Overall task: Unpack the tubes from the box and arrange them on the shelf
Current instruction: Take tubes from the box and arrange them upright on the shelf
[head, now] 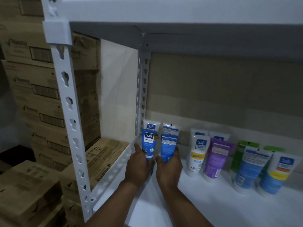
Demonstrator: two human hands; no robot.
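Blue plastic tubes stand side by side at the left end of the white metal shelf point(213, 203), each gripped near its base: the left hand point(139, 166) clasps the blue Safi Naturals tube point(148, 145), the right hand point(169, 167) clasps the blue tube showing its printed back point(168, 147). Two white tubes point(151, 126) stand just behind them. Further right stand a white tube with a yellow band point(197, 155), a purple tube point(216, 157), green tubes point(241, 154) and blue-and-white ones. Brown cardboard boxes point(41, 95) are stacked left of the rack.

Single head-worn wide-angle view, looking forward and down into the white shelf point(205, 202) from close range. Faces the shelf's rear-left corner, with the front-left upright point(72, 112) near the lens and stacked cardboard boxes point(32, 95) along the left edge.
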